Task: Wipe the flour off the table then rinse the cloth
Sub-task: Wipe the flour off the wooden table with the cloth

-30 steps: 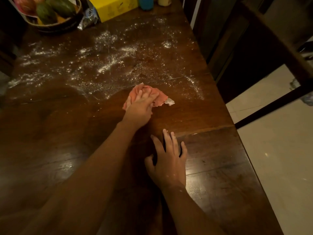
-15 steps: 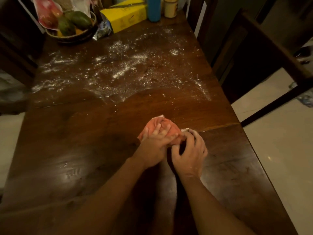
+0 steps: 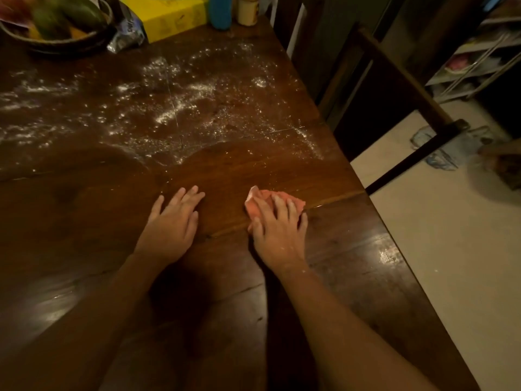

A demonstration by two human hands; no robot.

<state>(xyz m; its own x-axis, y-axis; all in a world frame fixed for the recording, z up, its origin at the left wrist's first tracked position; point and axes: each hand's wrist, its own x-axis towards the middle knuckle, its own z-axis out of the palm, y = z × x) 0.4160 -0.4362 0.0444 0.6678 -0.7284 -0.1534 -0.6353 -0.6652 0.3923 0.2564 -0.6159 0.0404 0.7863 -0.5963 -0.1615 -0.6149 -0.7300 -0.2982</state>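
Note:
A crumpled pink cloth (image 3: 258, 203) lies on the dark wooden table (image 3: 84, 221) near its right side. My right hand (image 3: 277, 227) presses down on the cloth, fingers spread over it. My left hand (image 3: 174, 221) rests flat on the bare wood to the left, holding nothing. White flour (image 3: 174, 108) is scattered across the far half of the table; the near half looks wiped and shiny.
At the far end stand a fruit basket (image 3: 56, 21), a yellow box (image 3: 166, 15), a blue bottle (image 3: 221, 11) and a pale jar (image 3: 247, 9). A dark wooden chair (image 3: 394, 88) stands by the right edge. Pale tiled floor (image 3: 451, 263) lies to the right.
The cloth passed from my left hand to my right hand and moved nearer and rightward. My left hand now lies flat on the wood.

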